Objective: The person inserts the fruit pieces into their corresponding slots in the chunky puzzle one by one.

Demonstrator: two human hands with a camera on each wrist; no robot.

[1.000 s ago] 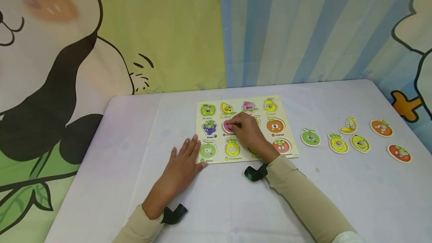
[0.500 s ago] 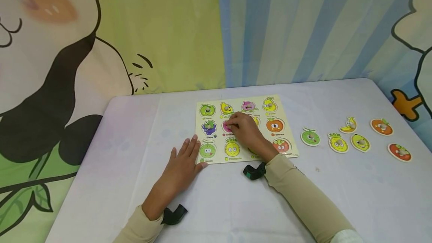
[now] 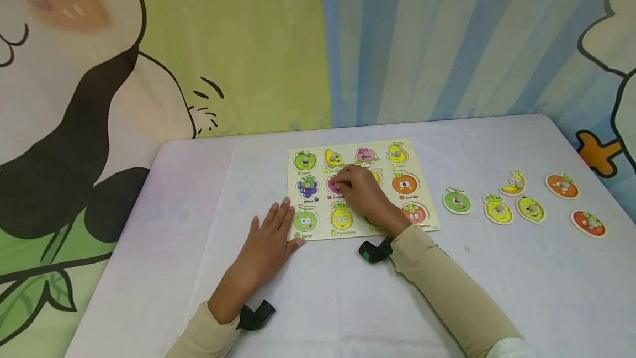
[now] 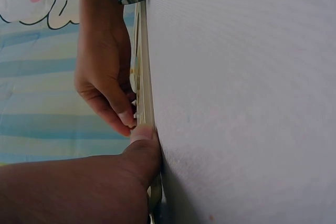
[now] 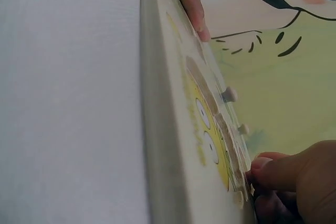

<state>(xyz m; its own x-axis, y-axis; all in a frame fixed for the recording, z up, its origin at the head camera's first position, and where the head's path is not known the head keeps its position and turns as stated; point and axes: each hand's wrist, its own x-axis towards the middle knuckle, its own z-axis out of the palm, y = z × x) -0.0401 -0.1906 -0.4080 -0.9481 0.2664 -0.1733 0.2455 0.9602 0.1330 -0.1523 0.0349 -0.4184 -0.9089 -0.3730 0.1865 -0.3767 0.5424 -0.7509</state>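
Note:
A cream wooden fruit puzzle board [image 3: 430,195] lies on the white table. My right hand [image 3: 365,192] reaches over its middle row, thumb and finger pinching the small knob of the pink strawberry piece [image 3: 331,187], which sits at its slot; the fingers partly cover it. In the right wrist view the pinching fingertips [image 5: 262,165] are low at the right, and the knob is mostly hidden. My left hand [image 3: 268,242] lies with fingers spread at the board's left edge; its thumb [image 4: 143,134] touches the board's edge in the left wrist view.
Right of the board lie loose knobbed pieces: melon [image 3: 456,202], pineapple [image 3: 498,211], banana [image 3: 514,184], lemon [image 3: 530,211], orange [image 3: 562,186] and tomato [image 3: 588,224]. Grape [image 3: 308,187] and pear [image 3: 397,153] pieces sit in the board. A printed cloth hangs behind the table.
Almost nothing differs. Both hands keep their places, the right fingers staying on the strawberry piece; the head view has shifted very slightly.

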